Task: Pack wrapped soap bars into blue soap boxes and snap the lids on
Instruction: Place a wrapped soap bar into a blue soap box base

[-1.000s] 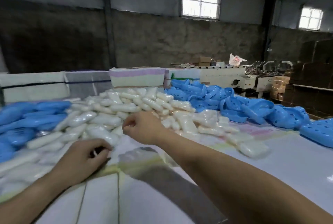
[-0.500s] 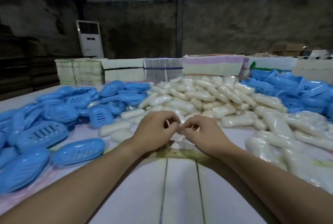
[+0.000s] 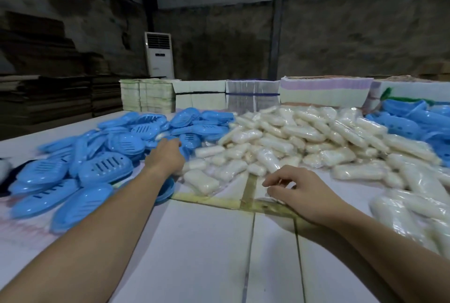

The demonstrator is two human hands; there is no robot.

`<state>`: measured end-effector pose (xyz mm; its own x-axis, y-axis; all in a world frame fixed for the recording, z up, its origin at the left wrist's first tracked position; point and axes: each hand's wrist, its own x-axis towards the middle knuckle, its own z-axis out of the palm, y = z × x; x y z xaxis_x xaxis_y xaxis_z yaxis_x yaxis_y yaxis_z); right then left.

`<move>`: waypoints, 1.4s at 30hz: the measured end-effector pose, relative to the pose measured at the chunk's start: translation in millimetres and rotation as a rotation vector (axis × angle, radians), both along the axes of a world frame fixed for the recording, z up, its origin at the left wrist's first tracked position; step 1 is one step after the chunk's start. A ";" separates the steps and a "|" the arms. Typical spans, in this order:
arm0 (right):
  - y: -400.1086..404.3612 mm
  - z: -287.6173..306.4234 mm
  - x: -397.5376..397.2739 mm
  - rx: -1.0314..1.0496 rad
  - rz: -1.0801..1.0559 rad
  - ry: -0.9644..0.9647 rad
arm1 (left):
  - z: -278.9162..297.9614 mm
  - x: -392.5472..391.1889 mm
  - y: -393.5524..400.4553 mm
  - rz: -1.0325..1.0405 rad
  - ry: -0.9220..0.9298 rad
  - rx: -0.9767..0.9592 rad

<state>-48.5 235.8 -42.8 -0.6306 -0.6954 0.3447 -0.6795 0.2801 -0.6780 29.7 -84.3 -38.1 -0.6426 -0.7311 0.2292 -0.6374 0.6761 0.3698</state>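
**Packing barely begun: a box part is being reached for, no closed box is seen**

Nearest, bare white table (image 3: 207,254) is seen between the two forearms, with strips of yellowish tape (image 3: 248,190) crossing it just below the fingertips of the right hand (image 3: 302,195). The fingers of this hand are loosely curled, with the tips close to the thumb. Something thin and pale seems to lie under them, but it cannot be told whether anything is pinched.

Just beyond these fingers, and to their right, the pile of wrapped soap bars (image 3: 304,137) is spread; the closest bars lie near the fingertips but are not touched by them.

The left hand (image 3: 165,156) is stretched farther out. Its fingers are placed on the edge of the heap of blue soap boxes (image 3: 104,163), where the heap meets the soap pile. The fingertips are blurred and partly hidden among the blue parts, so it cannot be told whether a part is gripped or only touched. One blue part (image 3: 168,188) lies under the left wrist, nearer than the fingers.

Far beyond both hands, stacks of flat packed paper (image 3: 323,90) are lined along the table's back edge, and a second blue heap (image 3: 409,120) is seen at the far right.

As a judgement: no bar is seen inside a box and no lidded box is recognised. Nearly all the work is left.
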 end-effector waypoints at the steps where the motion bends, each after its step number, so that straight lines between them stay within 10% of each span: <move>1: -0.2 -0.1 0.0 -0.002 0.000 -0.005 | 0.6 -0.5 2.9 0.006 0.021 -0.058; 10: 1.3 -0.9 -3.1 -0.052 0.000 -0.063 | 9.2 1.2 18.7 -0.099 0.374 -0.375; 16: 0.0 0.8 -9.0 -0.239 -0.101 -0.048 | 30.5 -4.3 72.5 -0.632 0.697 -0.137; 22: 8.8 4.2 -28.1 -0.490 -0.206 -0.282 | 2.7 -14.8 140.3 -1.129 0.280 0.140; 42: 5.7 -3.4 -43.2 -0.076 -0.297 -0.103 | -12.3 -17.4 148.5 -1.096 0.154 0.461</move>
<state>-91.7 241.5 -46.2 -0.8366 -0.4501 0.3123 -0.5021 0.4019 -0.7657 12.3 64.1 -50.4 -0.9635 0.1545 0.2188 0.2671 0.6154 0.7416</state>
